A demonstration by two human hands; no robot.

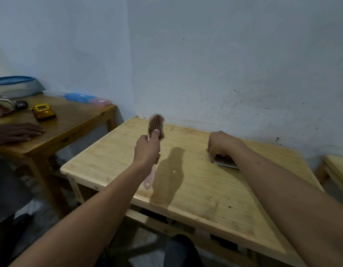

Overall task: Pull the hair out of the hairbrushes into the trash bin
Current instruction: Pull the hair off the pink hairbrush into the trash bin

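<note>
My left hand (147, 149) grips a pink hairbrush (156, 126) by its handle and holds it upright above the light wooden table (186, 189). Brown hair clogs its bristles. The pink handle end sticks out below my fist. My right hand (220, 143) rests fingers down on a second hairbrush (225, 162), white with metal pins, which lies flat on the table near the wall. My fingers touch its left end; whether they pinch hair there is hidden. No trash bin is in view.
A darker wooden table (70, 128) stands to the left with a yellow toy car (43, 111), blue and pink boxes (85, 98) and a lidded tub (14, 85). Another person's hand (16, 132) rests on it. A third table's edge (338, 170) shows at right.
</note>
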